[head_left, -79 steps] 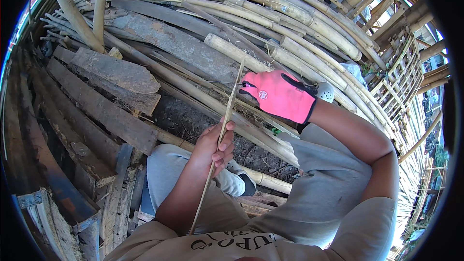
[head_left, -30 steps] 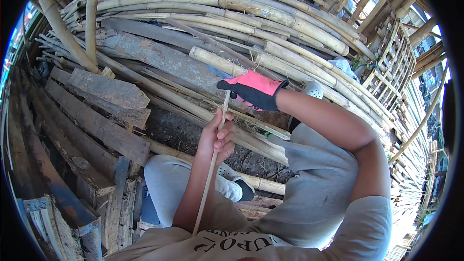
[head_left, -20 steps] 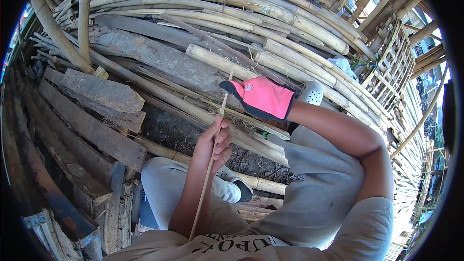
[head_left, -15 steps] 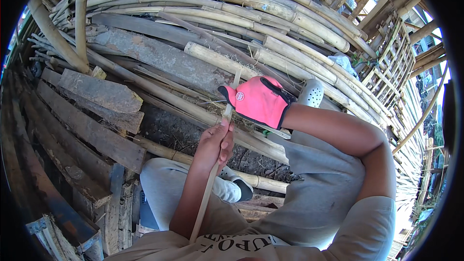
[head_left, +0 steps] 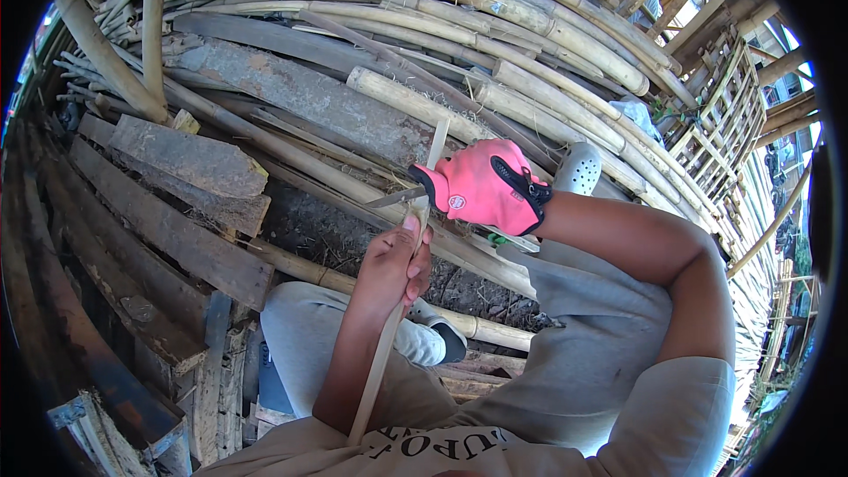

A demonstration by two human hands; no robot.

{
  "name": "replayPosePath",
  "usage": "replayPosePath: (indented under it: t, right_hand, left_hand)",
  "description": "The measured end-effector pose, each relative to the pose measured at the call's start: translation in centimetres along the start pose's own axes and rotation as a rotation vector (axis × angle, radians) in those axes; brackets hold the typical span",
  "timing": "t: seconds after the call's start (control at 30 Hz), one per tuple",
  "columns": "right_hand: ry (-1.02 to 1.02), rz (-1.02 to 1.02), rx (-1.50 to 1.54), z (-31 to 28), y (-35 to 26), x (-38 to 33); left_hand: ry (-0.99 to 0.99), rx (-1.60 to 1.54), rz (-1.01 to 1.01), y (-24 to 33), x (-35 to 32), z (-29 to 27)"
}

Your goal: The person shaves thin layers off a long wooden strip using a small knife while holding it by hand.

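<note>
My left hand (head_left: 393,265) is bare and closed around a long thin bamboo strip (head_left: 375,380) that runs from my chest up past both hands. My right hand (head_left: 486,185) wears a pink glove and grips a knife whose dark blade (head_left: 390,199) lies across the strip just above my left thumb. The strip's pale tip (head_left: 437,132) sticks out above the glove. The knife's handle is hidden inside the glove.
Stacked bamboo poles (head_left: 459,0) fill the top of the view, and weathered planks (head_left: 177,238) lie on the left. My grey-trousered knee (head_left: 300,336) and a shoe (head_left: 442,340) are below my hands. A white clog (head_left: 579,168) rests beside a bamboo lattice frame (head_left: 724,141).
My gloved right hand has shifted slightly down and right along the strip, closer to my left hand. The left hand keeps its hold on the strip.
</note>
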State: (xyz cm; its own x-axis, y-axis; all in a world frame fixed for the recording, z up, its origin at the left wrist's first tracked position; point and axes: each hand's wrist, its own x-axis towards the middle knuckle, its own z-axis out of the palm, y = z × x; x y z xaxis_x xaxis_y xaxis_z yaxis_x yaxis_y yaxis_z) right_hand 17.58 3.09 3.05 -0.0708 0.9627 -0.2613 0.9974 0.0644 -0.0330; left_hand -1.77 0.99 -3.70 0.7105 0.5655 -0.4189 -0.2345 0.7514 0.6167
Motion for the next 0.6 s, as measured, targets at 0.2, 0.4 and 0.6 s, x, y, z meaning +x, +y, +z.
replayPosePath:
  t: [0.2, 0.4, 0.6]
  right_hand:
    - [0.016, 0.517, -0.152, 0.3, 8.7, 6.0]
    - [0.598, 0.394, 0.142, 5.6, 16.6, 5.2]
    - [0.538, 0.252, 0.384, 0.1, 1.2, 1.8]
  left_hand:
    - [-0.019, 0.065, -0.033, 0.9, -2.3, 1.9]
    - [0.012, 0.041, 0.078, 1.6, -1.4, 0.0]
    - [0.108, 0.28, 0.163, 2.1, -2.2, -0.5]
